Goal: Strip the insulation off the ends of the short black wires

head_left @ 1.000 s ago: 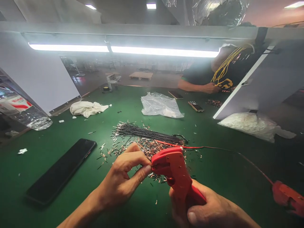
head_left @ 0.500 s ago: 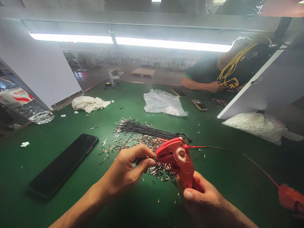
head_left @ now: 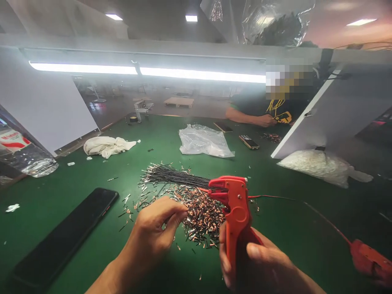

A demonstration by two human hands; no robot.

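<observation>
My right hand is wrapped round the handles of a red wire stripper, whose jaws point left. To its left, my left hand is closed in a pinch on a thin black wire, mostly hidden by the fingers. A gap separates the fingertips from the stripper's jaws. Behind both hands lies a bundle of black wires with bare ends fanned out at the left; the stripper's head covers its right part. Beneath and between the hands spreads a pile of black and copper wire scraps.
A black phone lies at left, near a water bottle and white cloth. Farther back are a clear plastic bag and a keypad phone. At right sit a filled bag and a red tool. Another person's hand works opposite.
The stripper has turned more upright and its head has come away from my left fingertips. My left hand has shifted slightly left and down. The whole view has tilted upward.
</observation>
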